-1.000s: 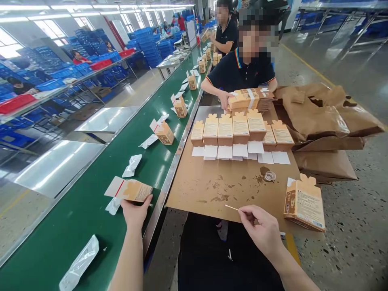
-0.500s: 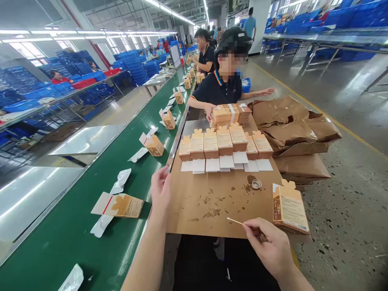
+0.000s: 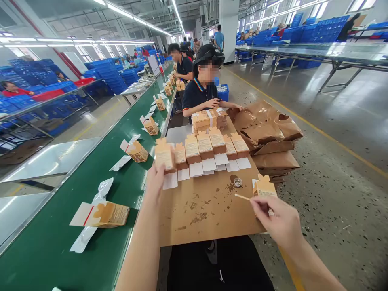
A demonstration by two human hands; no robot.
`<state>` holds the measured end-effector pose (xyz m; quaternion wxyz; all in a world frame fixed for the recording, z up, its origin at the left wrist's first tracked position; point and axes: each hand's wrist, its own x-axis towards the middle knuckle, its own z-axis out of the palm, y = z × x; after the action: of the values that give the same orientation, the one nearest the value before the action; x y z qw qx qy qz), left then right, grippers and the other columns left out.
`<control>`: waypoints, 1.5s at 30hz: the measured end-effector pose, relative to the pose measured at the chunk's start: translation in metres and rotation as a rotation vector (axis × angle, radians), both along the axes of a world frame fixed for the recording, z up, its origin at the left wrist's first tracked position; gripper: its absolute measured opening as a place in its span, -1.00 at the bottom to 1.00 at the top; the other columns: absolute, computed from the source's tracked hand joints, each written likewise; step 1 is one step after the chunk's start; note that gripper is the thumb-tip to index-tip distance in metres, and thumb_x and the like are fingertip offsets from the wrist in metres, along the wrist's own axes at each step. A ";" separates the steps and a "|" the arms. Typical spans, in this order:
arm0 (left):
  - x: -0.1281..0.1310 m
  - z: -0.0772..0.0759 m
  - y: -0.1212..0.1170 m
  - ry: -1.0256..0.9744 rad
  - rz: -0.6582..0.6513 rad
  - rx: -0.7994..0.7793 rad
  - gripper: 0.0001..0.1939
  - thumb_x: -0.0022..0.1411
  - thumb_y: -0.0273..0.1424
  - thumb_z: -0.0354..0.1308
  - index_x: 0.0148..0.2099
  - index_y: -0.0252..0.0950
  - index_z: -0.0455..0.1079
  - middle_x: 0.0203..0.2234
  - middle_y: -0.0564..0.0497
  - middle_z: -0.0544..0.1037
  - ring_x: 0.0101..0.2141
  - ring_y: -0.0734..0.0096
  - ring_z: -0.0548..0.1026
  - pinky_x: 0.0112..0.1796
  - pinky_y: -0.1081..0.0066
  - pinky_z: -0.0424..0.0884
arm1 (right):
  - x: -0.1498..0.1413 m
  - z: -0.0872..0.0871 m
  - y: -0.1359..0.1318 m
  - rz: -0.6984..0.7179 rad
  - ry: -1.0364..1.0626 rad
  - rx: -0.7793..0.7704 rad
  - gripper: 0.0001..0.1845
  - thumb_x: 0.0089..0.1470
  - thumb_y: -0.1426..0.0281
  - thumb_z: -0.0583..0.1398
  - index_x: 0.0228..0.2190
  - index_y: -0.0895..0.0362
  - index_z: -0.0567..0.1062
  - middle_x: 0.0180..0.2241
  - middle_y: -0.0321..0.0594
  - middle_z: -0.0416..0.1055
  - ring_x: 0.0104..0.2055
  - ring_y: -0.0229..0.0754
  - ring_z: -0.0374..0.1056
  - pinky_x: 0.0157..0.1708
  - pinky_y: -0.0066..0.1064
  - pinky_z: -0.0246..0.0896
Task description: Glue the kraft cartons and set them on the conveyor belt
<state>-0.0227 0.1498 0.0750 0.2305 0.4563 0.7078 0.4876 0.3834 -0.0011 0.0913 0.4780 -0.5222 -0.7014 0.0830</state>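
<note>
A printed cardboard carton [image 3: 164,155], blurred by motion, is at the left end of a row of similar cartons [image 3: 205,148]. My left hand [image 3: 155,180] grips its lower left edge, thumb toward me; a white flap hangs below it. Between thumb and fingers of my right hand [image 3: 277,214] is a thin cotton swab [image 3: 241,197], its white tip pointing left. Left of that hand, a small clear dish [image 3: 238,182] rests on the brown cardboard sheet [image 3: 182,220], which carries wet spots. Another carton [image 3: 264,186] stands behind my right hand, partly hidden.
On the left runs a green conveyor belt [image 3: 100,173] bearing an open carton [image 3: 111,214] over a white packet [image 3: 83,239], with more farther along. A banded stack of flat cartons [image 3: 203,120] lies ahead, before a seated co-worker [image 3: 201,95]. Brown wrapped bundles [image 3: 273,131] stand right.
My left hand, earlier bare with fingers spread, now grips the row's leftmost carton. The right hand still pinches the swab. My view has turned right; the co-worker's hands have moved.
</note>
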 end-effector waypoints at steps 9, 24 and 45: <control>0.011 -0.046 -0.157 -0.802 -0.006 -0.113 -0.16 -0.15 -0.09 0.79 0.17 -0.22 0.68 0.17 -0.25 0.78 0.25 -0.31 0.70 0.23 -0.10 0.65 | 0.019 -0.018 0.104 0.016 -0.399 -0.450 -0.73 0.28 0.46 0.24 -0.47 0.01 0.58 -0.42 -0.20 0.68 -0.34 -0.08 0.58 -0.31 -0.33 0.32; 0.033 -0.057 -0.153 -0.612 -0.103 -0.173 -0.09 -0.23 0.07 0.83 0.07 -0.24 0.61 0.09 -0.28 0.80 0.12 -0.15 0.76 0.23 -0.10 0.66 | -0.065 -0.040 0.004 0.275 0.041 -0.181 -0.78 0.47 0.44 0.27 -0.23 0.00 0.69 -0.36 -0.27 0.70 -0.40 -0.19 0.58 -0.33 -0.40 0.51; 0.074 -0.061 -0.194 -0.221 -0.045 -0.119 -0.23 -0.02 -0.14 0.71 0.11 -0.08 0.37 0.00 -0.11 0.69 0.07 -0.14 0.72 0.05 0.07 0.64 | -0.079 -0.067 -0.034 0.225 0.138 -0.287 -0.73 0.43 0.44 0.25 -0.34 -0.01 0.66 -0.44 -0.30 0.66 -0.47 -0.21 0.54 -0.40 -0.42 0.55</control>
<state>0.0514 -0.0439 0.0142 0.3447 0.4010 0.6954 0.4867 0.3047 -0.0353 0.0241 0.4334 -0.4963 -0.7019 0.2705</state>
